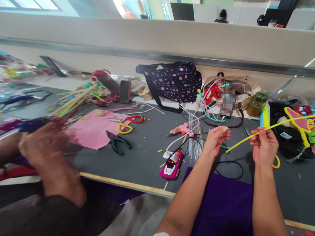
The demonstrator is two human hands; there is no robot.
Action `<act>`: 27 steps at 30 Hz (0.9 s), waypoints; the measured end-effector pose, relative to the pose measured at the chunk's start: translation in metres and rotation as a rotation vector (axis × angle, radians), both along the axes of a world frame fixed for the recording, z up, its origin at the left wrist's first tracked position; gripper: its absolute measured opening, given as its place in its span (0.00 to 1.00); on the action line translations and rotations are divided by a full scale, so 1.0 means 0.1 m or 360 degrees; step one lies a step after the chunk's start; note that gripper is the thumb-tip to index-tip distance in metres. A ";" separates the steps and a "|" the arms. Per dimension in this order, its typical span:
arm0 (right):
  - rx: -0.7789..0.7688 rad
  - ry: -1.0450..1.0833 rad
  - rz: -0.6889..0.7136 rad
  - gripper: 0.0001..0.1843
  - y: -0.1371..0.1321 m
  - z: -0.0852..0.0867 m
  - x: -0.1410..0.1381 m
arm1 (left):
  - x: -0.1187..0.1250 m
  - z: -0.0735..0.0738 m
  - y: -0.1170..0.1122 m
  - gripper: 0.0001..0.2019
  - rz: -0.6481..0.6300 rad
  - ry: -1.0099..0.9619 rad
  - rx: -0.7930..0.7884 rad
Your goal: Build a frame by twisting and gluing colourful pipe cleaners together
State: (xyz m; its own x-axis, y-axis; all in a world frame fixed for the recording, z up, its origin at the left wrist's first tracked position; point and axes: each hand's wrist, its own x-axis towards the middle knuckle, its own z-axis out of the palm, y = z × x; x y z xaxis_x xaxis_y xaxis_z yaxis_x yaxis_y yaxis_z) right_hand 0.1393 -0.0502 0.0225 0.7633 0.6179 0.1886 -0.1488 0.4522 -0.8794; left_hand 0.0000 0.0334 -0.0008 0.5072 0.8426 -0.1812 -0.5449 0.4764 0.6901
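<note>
My left hand (pixel 218 141) is closed in a pinch on a thin green wire (pixel 225 141) that runs roughly upright. My right hand (pixel 265 147) pinches a long yellow pipe cleaner (pixel 242 141). One end of it slants down toward my left hand and the other reaches right, across a pink and yellow fuzzy shape (pixel 296 118). Beyond my hands, a teal pipe cleaner (pixel 213 119) lies among thin wires. Partly hidden by my right hand is a pair of yellow-handled scissors (pixel 277 162).
At left, a co-worker's blurred hand (pixel 46 141) is by a blue tool. Green-handled pliers (pixel 118 144), red-handled scissors (pixel 135 119) and a pink glue gun (pixel 180 128) lie on the dark table. A magenta power strip (pixel 172 167) has cords. Behind stand a patterned bag (pixel 174 82) and bottle (pixel 257 103).
</note>
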 end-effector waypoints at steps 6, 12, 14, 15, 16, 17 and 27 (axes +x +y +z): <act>0.0091 0.0112 -0.0170 0.14 0.04 -0.05 0.09 | 0.03 0.00 -0.03 0.12 -0.0014 -0.0015 0.0045; 0.0155 0.0107 -0.0423 0.14 0.05 -0.09 0.19 | 0.04 -0.02 -0.04 0.11 -0.0060 -0.0038 0.0087; 0.0173 0.0098 -0.0423 0.13 0.05 -0.09 0.18 | 0.04 -0.03 -0.04 0.10 -0.0072 -0.0052 0.0096; 0.0178 0.0101 -0.0402 0.13 0.05 -0.08 0.17 | 0.04 -0.03 -0.04 0.10 -0.0067 -0.0053 0.0096; 0.0178 0.0104 -0.0370 0.13 0.05 -0.08 0.15 | 0.05 -0.02 -0.04 0.10 -0.0053 -0.0050 0.0092; 0.0171 0.0109 -0.0329 0.13 0.05 -0.07 0.14 | 0.05 -0.02 -0.05 0.10 -0.0033 -0.0041 0.0086; -0.0113 -0.0085 0.0266 0.11 0.13 -0.12 -0.17 | 0.11 0.01 -0.13 0.11 -0.0021 0.0016 0.0083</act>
